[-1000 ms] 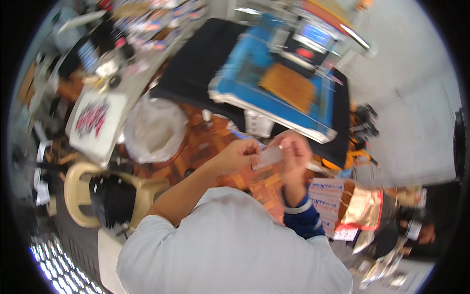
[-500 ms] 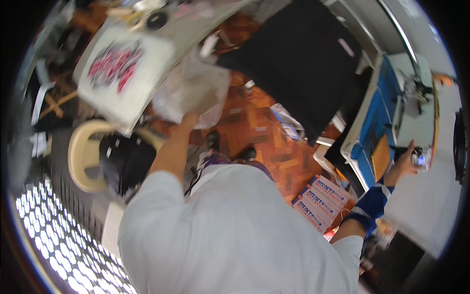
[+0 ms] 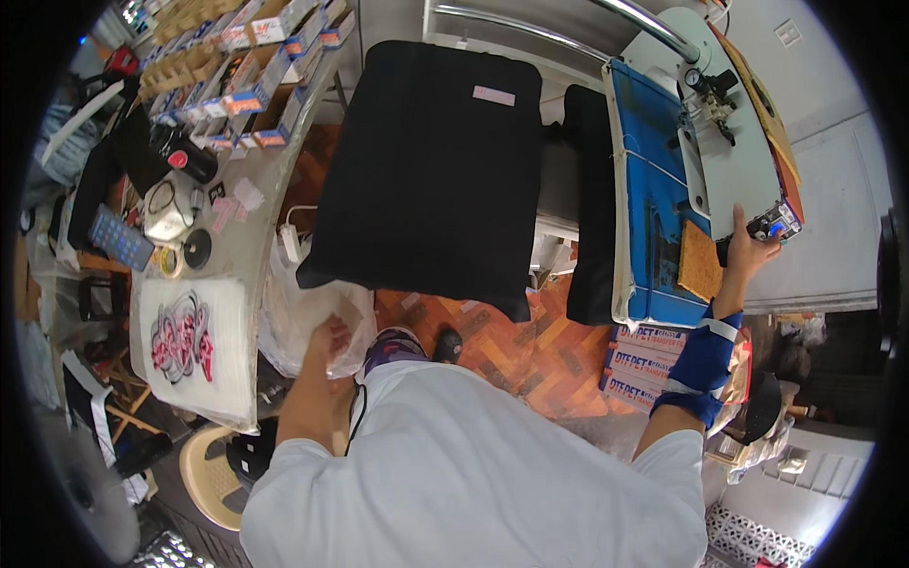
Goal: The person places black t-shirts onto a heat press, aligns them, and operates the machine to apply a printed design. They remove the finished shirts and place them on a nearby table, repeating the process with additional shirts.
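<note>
My left hand (image 3: 330,336) hangs low beside a white plastic bag (image 3: 294,293), empty, with loosely bent, separated fingers. My right hand (image 3: 754,244), fingers spread, rests on the small control panel (image 3: 776,221) of a press with a pale top plate (image 3: 734,175) and blue lining (image 3: 646,166). An orange mat (image 3: 699,257) lies on the blue part beside that hand. Ahead, the black padded platen (image 3: 417,180) lies exposed, with a small pink label (image 3: 493,97) near its top right. A second black pad (image 3: 593,208) is partly under the press.
On the left, a table (image 3: 260,237) holds small cartons (image 3: 256,95), a phone (image 3: 121,237), tape (image 3: 170,260) and a red-and-gray printed sheet (image 3: 189,341). A plastic chair (image 3: 208,473) stands below it. Printed boxes (image 3: 639,360) sit under the press; parquet floor (image 3: 559,369) shows between.
My hands have separated from the small translucent piece they held; the left has lowered, the right moved right onto the panel. The press's top has swung rightward, uncovering the black platen.
</note>
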Available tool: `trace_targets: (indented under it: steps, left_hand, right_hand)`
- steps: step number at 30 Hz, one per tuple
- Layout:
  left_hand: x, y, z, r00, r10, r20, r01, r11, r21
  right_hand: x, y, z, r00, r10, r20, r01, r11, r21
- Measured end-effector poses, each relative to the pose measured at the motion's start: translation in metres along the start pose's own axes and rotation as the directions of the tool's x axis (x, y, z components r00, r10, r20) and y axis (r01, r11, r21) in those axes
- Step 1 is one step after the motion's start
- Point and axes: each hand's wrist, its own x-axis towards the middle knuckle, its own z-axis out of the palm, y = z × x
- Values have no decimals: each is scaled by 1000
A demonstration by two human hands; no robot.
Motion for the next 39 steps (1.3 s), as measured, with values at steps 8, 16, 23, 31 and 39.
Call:
trace_targets:
  steps: [8,16,23,31,39]
  left_hand:
    - [45,294,72,811,235,536,-153,969,-192]
    - [115,458,211,661,514,547,-247,837,-488]
    - [-54,513,289,184,982,-50,-964,170,-204]
    - [-329,335,353,-793,172,585,-609,-203,-766]
    - [-384,202,477,-801,-331,499,-443,-234,-866]
  right_hand:
    - [0,-39,-33,979,121,162,-108,990,-90]
    - [19,-5,-56,973,226,49,-210,952,-225]
    - [-132,-179,5,790,126,600,-409,838,362]
    - [-83,-305,-55,425,-237,874,-715,504,485]
    - [-93,-305,-339,59,-688,723,59,726,686]
